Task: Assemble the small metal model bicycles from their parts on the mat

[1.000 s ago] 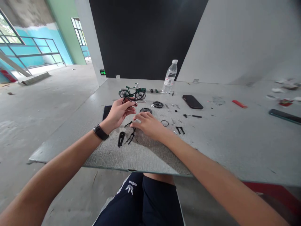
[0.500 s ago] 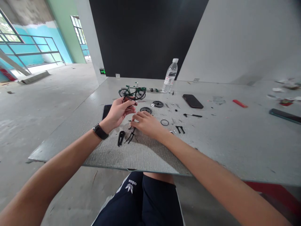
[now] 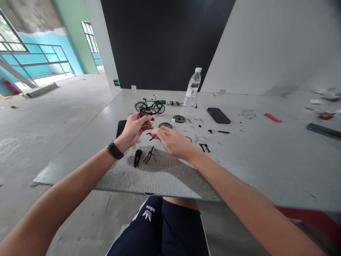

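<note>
My left hand (image 3: 136, 127), with a dark watch on its wrist, is closed around a thin black model bicycle frame (image 3: 145, 113), partly covered by the fingers. My right hand (image 3: 168, 139) pinches a small bent black rod piece (image 3: 151, 138), lifted just over the tabletop and to the right of the left hand. Below the hands lie a black bicycle fork (image 3: 149, 155) and a black chain cover (image 3: 137, 158). A spoked wheel (image 3: 165, 125) sits just beyond the right fingers, with another wheel (image 3: 179, 118) farther back.
An assembled green model bicycle (image 3: 150, 105) stands behind my left hand, and a water bottle (image 3: 193, 87) is at the back. To the right are a phone (image 3: 218, 115), a small black-handled tool (image 3: 218, 131), a two-pronged black part (image 3: 204, 147) and a red object (image 3: 273, 117).
My right hand has come up off the table with the small black piece between its fingers. The fork now lies uncovered. My left hand holds the frame almost still.
</note>
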{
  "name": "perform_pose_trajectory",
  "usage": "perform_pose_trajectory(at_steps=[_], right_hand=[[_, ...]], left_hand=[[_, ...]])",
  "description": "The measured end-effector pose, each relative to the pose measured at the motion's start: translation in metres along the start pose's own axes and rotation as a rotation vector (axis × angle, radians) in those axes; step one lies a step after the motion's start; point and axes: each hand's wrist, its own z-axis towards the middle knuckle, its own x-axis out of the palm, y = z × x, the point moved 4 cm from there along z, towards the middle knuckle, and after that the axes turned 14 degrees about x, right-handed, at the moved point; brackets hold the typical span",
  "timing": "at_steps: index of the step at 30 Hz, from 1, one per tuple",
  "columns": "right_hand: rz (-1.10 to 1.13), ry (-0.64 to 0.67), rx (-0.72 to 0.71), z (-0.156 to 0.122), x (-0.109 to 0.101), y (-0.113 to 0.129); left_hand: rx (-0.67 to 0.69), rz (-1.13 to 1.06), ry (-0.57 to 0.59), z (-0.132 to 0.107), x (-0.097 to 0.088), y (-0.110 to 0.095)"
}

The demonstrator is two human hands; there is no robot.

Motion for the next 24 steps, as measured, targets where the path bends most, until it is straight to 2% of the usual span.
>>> perform_pose_trajectory(at_steps=[4,10,12,17,24], right_hand=[[0.185,-0.035,0.074,-0.005,-0.015,-0.003],[0.289,-0.329,0.202,-0.008,-0.032,-0.024],[0.288,-0.382,0.279,-0.009,-0.035,-0.034],[0.406,-0.404,0.434,-0.014,-0.038,-0.053],[0.507,-0.337,0.487,-0.014,-0.036,-0.059]], left_hand=[[-0.003,-0.005,0.045,0.000,0.000,0.008],[-0.014,0.029,0.107,-0.008,0.005,0.019],[-0.035,0.050,0.125,-0.011,0.008,0.020],[-0.066,0.060,0.181,-0.018,0.017,0.022],[-0.080,0.025,0.249,-0.021,0.019,0.028]])
